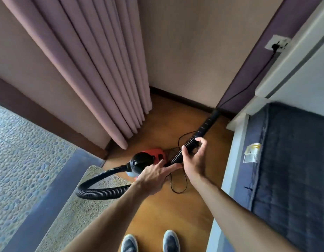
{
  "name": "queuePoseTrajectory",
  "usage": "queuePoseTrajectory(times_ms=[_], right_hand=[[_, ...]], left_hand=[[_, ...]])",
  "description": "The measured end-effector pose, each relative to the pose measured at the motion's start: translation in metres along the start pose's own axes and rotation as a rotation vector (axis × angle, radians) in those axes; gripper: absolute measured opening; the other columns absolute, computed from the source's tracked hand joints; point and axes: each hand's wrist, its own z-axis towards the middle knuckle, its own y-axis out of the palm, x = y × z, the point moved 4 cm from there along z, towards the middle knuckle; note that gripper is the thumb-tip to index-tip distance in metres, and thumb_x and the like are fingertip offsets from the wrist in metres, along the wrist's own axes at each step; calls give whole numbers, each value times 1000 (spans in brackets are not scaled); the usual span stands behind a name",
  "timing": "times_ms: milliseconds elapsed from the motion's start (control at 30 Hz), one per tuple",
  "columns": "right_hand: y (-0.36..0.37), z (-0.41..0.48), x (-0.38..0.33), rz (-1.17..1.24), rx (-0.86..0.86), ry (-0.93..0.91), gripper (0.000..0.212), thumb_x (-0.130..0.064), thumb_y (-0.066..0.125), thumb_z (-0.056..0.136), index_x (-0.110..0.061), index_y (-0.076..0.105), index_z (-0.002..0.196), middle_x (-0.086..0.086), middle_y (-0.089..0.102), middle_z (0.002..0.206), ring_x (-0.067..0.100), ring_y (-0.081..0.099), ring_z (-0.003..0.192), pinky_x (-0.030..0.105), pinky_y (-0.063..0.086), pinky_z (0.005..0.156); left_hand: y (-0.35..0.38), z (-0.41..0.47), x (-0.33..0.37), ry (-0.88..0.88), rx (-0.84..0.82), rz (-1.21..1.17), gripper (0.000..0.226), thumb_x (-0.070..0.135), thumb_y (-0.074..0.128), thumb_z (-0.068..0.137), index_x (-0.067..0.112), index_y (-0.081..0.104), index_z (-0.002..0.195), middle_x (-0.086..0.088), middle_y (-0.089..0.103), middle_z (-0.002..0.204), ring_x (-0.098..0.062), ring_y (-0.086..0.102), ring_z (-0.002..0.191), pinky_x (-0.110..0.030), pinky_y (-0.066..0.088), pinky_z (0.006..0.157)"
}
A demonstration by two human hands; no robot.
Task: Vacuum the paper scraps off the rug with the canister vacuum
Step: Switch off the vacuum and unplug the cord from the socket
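Between the curtain (95, 73) and the bed's dark quilted mattress (292, 171), I stand on the wooden floor (175, 211) with both arms stretched out ahead of me. My right hand (194, 160) is wrapped around the ribbed black hose (177, 157), thumb on one side and fingers curled over the other, just where the ribbing meets the smooth black tube (208, 124) that slants away toward the skirting board. My left hand (155, 177) lies just beside it, fingers together and stretched along the hose below my right; whether it truly grips I cannot tell. From there the hose loops down over the corner of the rug (84, 215) and back up into the canister vacuum (146, 160), red and black, which sits on the floor at the rug's far corner, near the curtain's hem. A thin black cord (179, 186) lies coiled on the floor beneath my hands, and another length runs up the wall to a socket (277, 43). My two blue shoes (150, 240) show at the bottom edge.
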Motion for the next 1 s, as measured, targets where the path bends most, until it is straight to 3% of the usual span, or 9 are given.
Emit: queuePoseTrajectory(times_ms=[67, 200, 300, 367, 467, 700, 900, 1000], right_hand=[[-8, 0, 22, -32, 17, 22, 47, -8, 67, 90, -22, 40, 126, -1, 56, 110, 6, 62, 85, 20, 56, 70], [-18, -3, 66, -75, 66, 87, 48, -9, 68, 88, -27, 39, 121, 4, 60, 111, 21, 66, 91, 36, 60, 76], [-23, -10, 96, -95, 95, 162, 51, -10, 69, 89, -30, 37, 122, 4, 56, 115, 26, 66, 96, 42, 62, 73], [-23, -16, 114, -126, 115, 204, 53, -11, 69, 88, -33, 34, 122, 5, 53, 120, 29, 65, 98, 43, 63, 69], [-18, -22, 138, -159, 153, 246, 55, -11, 70, 88, -30, 34, 124, 9, 52, 122, 27, 64, 99, 38, 63, 66], [8, -32, 189, -119, 183, 363, 51, -4, 70, 86, -26, 36, 116, 2, 55, 101, 22, 65, 88, 29, 61, 62], [18, -31, 255, -85, 169, 469, 48, -1, 70, 84, -23, 40, 114, -7, 57, 96, 5, 66, 79, 42, 62, 73], [18, -30, 294, -58, 172, 533, 47, -3, 69, 84, -26, 40, 112, 0, 59, 97, 12, 62, 83, 45, 60, 76]], left_hand=[[21, 8, 2, 32, -70, -48, 77, 31, 58, 96, 59, 8, 147, -6, 47, 135, -32, 64, 99, -45, 56, 75], [56, 21, 8, 96, -168, -98, 78, 28, 66, 92, 54, 20, 149, -1, 41, 149, -30, 58, 116, -41, 53, 84], [80, 27, 5, 140, -240, -90, 77, 28, 66, 92, 54, 22, 149, -4, 50, 133, -28, 58, 110, -42, 51, 84], [96, 31, -2, 162, -289, -91, 74, 28, 64, 94, 53, 22, 150, -5, 54, 120, -28, 59, 103, -42, 50, 84], [113, 31, -10, 193, -345, -115, 71, 27, 62, 96, 51, 24, 150, -5, 55, 121, -26, 59, 103, -38, 50, 85], [159, 37, -43, 193, -560, -243, 73, 25, 63, 95, 56, 23, 147, -3, 55, 123, -21, 55, 112, -39, 47, 94], [205, 48, -58, 173, -722, -338, 76, 26, 66, 94, 57, 22, 147, -6, 52, 139, -21, 48, 127, -39, 41, 104], [231, 57, -62, 149, -765, -383, 79, 26, 69, 92, 55, 22, 148, -6, 47, 149, -22, 48, 131, -36, 40, 105]])
